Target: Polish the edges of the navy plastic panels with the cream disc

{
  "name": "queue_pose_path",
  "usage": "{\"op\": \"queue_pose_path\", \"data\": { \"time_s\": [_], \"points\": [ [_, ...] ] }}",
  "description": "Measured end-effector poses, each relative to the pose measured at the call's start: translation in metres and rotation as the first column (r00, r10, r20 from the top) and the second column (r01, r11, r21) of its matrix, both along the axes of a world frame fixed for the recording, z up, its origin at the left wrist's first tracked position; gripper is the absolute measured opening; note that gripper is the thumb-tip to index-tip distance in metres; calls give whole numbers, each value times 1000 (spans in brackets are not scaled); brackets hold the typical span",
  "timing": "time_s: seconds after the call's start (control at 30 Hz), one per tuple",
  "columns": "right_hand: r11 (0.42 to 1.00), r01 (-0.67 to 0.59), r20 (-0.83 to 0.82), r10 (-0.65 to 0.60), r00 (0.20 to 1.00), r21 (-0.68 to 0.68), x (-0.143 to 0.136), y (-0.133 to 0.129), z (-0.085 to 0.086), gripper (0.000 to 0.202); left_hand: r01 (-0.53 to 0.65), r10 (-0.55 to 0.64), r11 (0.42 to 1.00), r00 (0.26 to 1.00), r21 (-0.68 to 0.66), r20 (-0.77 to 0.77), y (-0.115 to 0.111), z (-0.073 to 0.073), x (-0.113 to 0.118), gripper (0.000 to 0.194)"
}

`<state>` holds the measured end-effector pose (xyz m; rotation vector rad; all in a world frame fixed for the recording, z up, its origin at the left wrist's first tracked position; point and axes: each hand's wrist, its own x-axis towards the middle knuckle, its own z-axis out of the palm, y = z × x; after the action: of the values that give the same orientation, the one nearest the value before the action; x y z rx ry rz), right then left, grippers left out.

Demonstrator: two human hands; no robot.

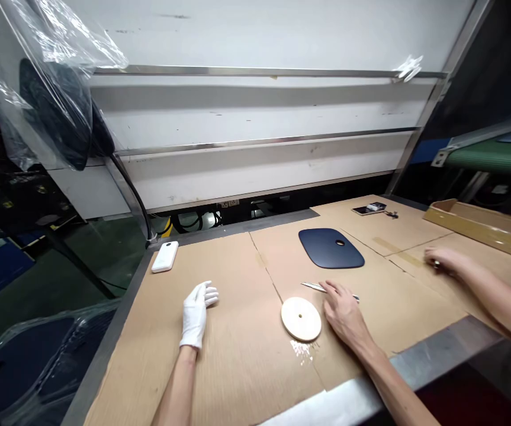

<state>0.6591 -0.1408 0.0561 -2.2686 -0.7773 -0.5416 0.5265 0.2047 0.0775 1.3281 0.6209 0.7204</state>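
My left hand (195, 313), in a white glove, rests on the cardboard-covered table with its fingers apart and nothing in it. My right hand (343, 310) is bare and lies with its fingers over a thin silver knife (312, 287), whose pointed end and far end show on either side; the fingers look spread, not wrapped round it. Just left of that hand sits a round cream disc (301, 319) with a small centre hole. Behind the knife lies a dark blue panel (331, 248) with a round hole near one corner.
A white box-shaped device (165, 257) sits at the table's back left. Another person's hand (444, 260) reaches in from the right. Near the back right are a phone (364, 210) and an open cardboard tray (481, 231). Plastic-wrapped dark panels (55, 112) hang at left.
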Motion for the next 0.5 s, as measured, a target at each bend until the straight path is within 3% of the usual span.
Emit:
{"op": "queue_pose_path", "data": {
  "time_s": [0.1, 0.23, 0.33, 0.5],
  "points": [
    [982, 81, -18, -86, 996, -168, 31, -22, -12, 37, -9, 9, 1000, 1000, 3, -4, 0, 1, 0, 57],
    [966, 99, -90, -124, 988, -239, 28, -51, -20, 35, 0, 0, 999, 1000, 39, -9, 1, -1, 2, 58],
    [952, 166, -119, -202, 972, -256, 15, -62, -14, 33, 10, -9, 998, 1000, 62, -21, 0, -1, 2, 57],
    [977, 86, -221, -128, 967, -193, 25, -49, 8, 40, 2, 0, 998, 999, 58, -36, -4, 3, 0, 56]
  ]
}}
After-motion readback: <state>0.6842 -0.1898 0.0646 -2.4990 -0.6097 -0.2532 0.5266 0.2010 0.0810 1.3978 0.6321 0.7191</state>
